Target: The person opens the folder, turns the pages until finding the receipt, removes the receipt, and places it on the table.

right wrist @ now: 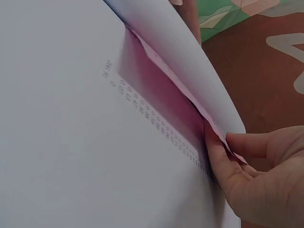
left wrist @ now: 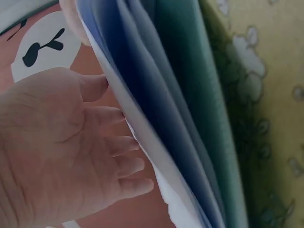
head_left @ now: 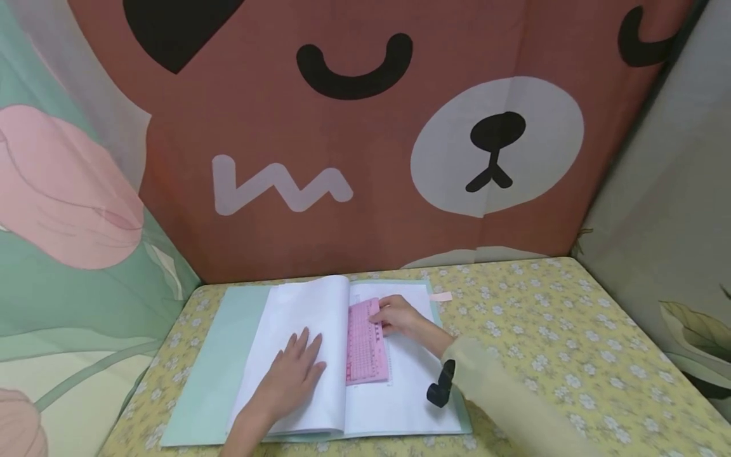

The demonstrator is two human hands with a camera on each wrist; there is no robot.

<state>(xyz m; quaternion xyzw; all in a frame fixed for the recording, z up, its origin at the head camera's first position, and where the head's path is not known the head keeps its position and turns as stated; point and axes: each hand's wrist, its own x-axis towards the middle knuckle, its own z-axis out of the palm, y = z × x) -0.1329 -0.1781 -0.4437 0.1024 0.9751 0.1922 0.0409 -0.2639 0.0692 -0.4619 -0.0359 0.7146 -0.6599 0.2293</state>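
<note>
A book or folder with a pale green cover (head_left: 200, 374) lies open, its white left pages (head_left: 297, 304) curving up toward the fold. My left hand (head_left: 288, 381) rests on those pages, fingers straight and spread; in the left wrist view its fingertips (left wrist: 130, 166) touch the page edges. On the white right page (head_left: 411, 406) is a pink form (head_left: 365, 355) printed with a grid, its left edge tucked by the fold. Thumb and fingers of my right hand (head_left: 400, 315) pinch the form's upper right edge. In the right wrist view, the form (right wrist: 166, 99) is lifted over printed numbers.
A yellow flowered cloth (head_left: 531, 330) covers the table. A pale pink tab (head_left: 441, 296) sticks out at the book's upper right. Behind the table hangs a reddish-brown curtain (head_left: 365, 139) with a bear's face; printed fabric also stands at both sides.
</note>
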